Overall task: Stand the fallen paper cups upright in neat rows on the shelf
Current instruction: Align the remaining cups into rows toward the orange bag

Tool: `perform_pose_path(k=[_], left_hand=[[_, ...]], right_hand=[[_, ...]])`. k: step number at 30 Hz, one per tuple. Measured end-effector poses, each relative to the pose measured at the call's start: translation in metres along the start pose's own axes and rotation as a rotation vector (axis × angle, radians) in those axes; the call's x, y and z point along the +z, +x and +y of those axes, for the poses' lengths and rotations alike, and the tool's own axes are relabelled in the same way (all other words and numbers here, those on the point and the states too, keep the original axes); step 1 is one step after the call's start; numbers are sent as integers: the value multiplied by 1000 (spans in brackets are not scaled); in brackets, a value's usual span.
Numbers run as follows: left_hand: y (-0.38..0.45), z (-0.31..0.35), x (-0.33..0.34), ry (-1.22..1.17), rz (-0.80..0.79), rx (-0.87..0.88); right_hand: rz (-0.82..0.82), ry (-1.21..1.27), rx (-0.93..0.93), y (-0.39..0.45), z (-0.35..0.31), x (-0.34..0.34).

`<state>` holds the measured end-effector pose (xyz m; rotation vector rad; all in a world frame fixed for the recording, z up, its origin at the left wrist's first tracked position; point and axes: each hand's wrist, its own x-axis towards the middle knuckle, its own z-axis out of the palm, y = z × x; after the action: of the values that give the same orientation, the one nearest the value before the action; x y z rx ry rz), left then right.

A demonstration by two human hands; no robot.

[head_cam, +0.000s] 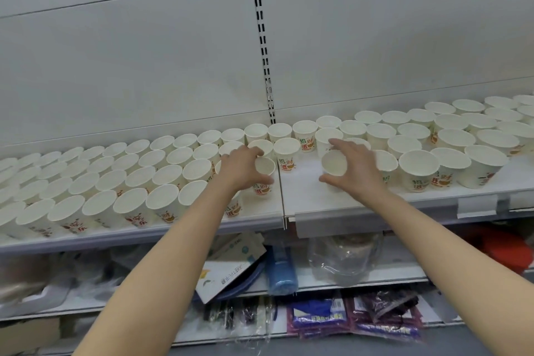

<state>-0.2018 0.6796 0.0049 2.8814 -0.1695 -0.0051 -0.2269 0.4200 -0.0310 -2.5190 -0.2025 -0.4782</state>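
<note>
I have a cup in each hand at the middle of the shelf (318,199), where the rows break. My left hand (242,166) curls round a cup (264,167) standing at the end of the left block, fingers over its far rim and thumb low on the near wall. My right hand (357,167) holds a second cup (334,163), which is tipped so its mouth faces me, fingers across the top and thumb under it, above the bare patch of shelf. Upright rows (115,179) fill the left side and more cups (450,141) stand to the right. These are thin paper, I judge: nearly weightless, easily crushed at the wall (the rolled rim is the stiffest part). So I hold lightly, near the rim, and set each one down gently, since a nudge could topple its neighbours.
</note>
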Motion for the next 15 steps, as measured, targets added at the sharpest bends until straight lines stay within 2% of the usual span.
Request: perform_pose_path(k=[2, 7, 15], left_hand=[[3, -1, 5, 56, 9, 23], [7, -7, 7, 140, -25, 63], [10, -20, 9, 287, 8, 77]], right_hand=[[-72, 170, -52, -2, -18, 14], [-177, 250, -8, 2, -46, 51], [-137, 251, 139, 6, -49, 70]])
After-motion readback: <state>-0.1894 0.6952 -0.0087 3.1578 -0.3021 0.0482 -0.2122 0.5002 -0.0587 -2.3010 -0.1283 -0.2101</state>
